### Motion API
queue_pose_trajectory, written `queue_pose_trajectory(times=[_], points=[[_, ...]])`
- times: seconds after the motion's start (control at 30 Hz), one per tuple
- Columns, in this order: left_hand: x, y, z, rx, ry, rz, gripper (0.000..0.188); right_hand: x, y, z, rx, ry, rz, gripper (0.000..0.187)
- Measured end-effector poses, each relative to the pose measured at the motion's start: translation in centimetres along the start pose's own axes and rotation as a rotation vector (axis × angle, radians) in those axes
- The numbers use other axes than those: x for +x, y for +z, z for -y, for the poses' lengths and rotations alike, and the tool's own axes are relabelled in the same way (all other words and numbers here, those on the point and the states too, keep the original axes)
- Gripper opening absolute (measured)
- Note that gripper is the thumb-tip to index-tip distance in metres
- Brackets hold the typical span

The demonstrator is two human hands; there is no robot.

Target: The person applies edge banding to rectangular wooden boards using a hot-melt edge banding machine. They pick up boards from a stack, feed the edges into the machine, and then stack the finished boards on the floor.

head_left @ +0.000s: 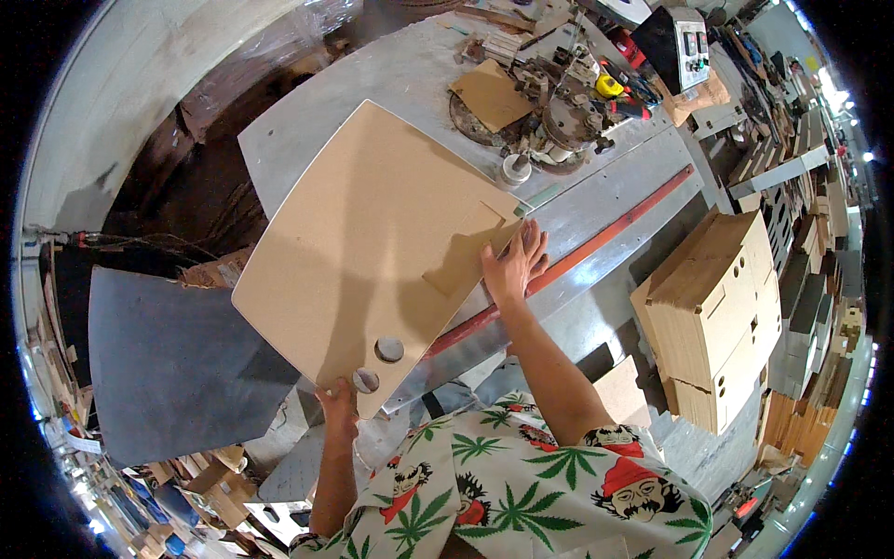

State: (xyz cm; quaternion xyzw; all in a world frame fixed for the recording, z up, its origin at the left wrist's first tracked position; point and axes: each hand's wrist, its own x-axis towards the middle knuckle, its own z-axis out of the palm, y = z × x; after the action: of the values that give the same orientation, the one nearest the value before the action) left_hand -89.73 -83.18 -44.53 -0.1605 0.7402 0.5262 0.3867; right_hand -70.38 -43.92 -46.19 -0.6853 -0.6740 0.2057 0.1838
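A: Nearest?
B: Printed shirt [521, 475], then the left hand [339, 407] at the near corner of a brown sheet [363, 233], just beside its two round holes. Fingers closed, pinching the edge; those underneath are hidden.
A: Right hand [514, 265]?
B: Farther up, at the sheet's right edge. Thumb over the edge, other fingers spread beyond it, pinching nothing.
A: Sheet's position?
B: Over the bench [307, 130], tilted across it, near corner past the front edge. Cannot tell whether it lies fully flat. Two rectangular outlines near its right side.
A: Alongside?
B: Red strip [615, 228] running along the bench, partly under the sheet. Dark grey panel [177, 363] to the left; stack of cardboard [698, 317] to the right.
A: Far side?
B: Metal fixture [568, 126], a small brown square [491, 96] on it. Yellow tape measure [609, 86] beside. Beyond, a black control box [670, 51].
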Motion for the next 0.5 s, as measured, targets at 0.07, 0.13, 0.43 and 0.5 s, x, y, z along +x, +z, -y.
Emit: queue_pose_trajectory(times=[0.07,0.13,0.43,0.5], points=[[0.2,-0.4,0.1,0.027,-0.008,-0.031,0.069,0.4,0.3,0.5,0.004,-0.013,-0.003,0.091],[0.5,-1.1,0.2,0.049,0.007,-0.037,0.069,0.5,0.6,1.1,0.004,-0.006,0.001,0.09],[2.0,-1.7,0.2,0.074,0.026,-0.026,0.069,0.8,1.8,3.6,-0.041,-0.028,0.051,0.092],[0.1,-0.5,-1.8,0.124,-0.005,-0.043,0.071,0.8,2.3,3.4,-0.039,-0.001,0.061,0.092]])
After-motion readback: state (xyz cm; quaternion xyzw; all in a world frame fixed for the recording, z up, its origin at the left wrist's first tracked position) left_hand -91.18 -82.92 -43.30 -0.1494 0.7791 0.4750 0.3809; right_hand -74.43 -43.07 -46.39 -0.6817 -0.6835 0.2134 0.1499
